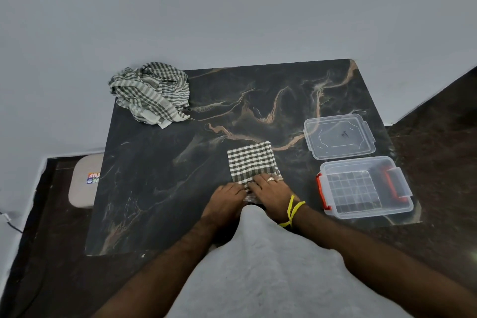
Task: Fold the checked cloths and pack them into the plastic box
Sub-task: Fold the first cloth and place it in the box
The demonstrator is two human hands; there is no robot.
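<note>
A folded green-and-white checked cloth lies flat on the dark marble table, just left of the clear plastic box. The box stands open with red latches and nothing in it. My left hand pinches the cloth's near edge with curled fingers. Beside it, my right hand lies flat on the same near part, its fingers pointing left and pressing the fabric down. At the table's far left corner sits a crumpled heap of checked cloths.
The box's clear lid lies on the table just behind the box. A beige stool stands by the table's left edge. Grey walls close in behind. My grey garment covers the near table edge.
</note>
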